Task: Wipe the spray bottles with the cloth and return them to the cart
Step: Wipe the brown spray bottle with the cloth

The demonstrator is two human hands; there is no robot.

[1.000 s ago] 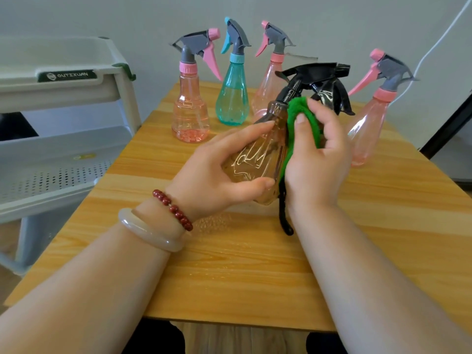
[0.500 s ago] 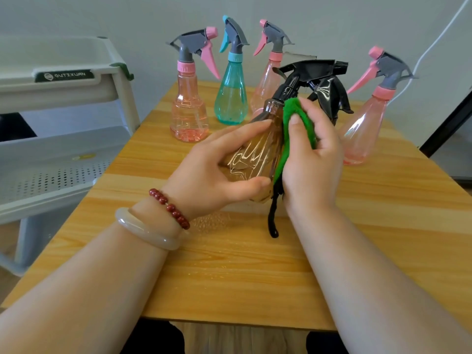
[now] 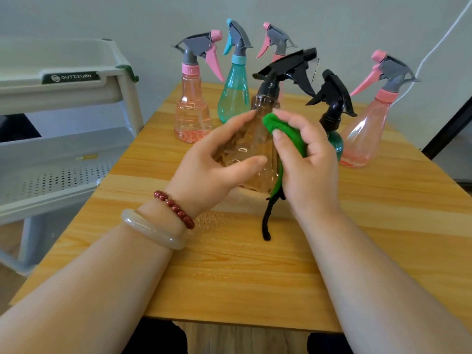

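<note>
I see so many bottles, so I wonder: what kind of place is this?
Probably a plain indoor room set up for cleaning chores, though I can't be sure: a wooden table by a bare wall, a plastic cart beside it, and several spray bottles.

The cart (image 3: 76, 93) bears a dark label (image 3: 70, 77) reading "OUTIXUAN" beside a round logo.

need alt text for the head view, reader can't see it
A person's left hand holds a clear black-topped bottle at a wooden table while the right hand holds a green cloth against it. Five other bottles stand behind; a white cart is at left.
</note>
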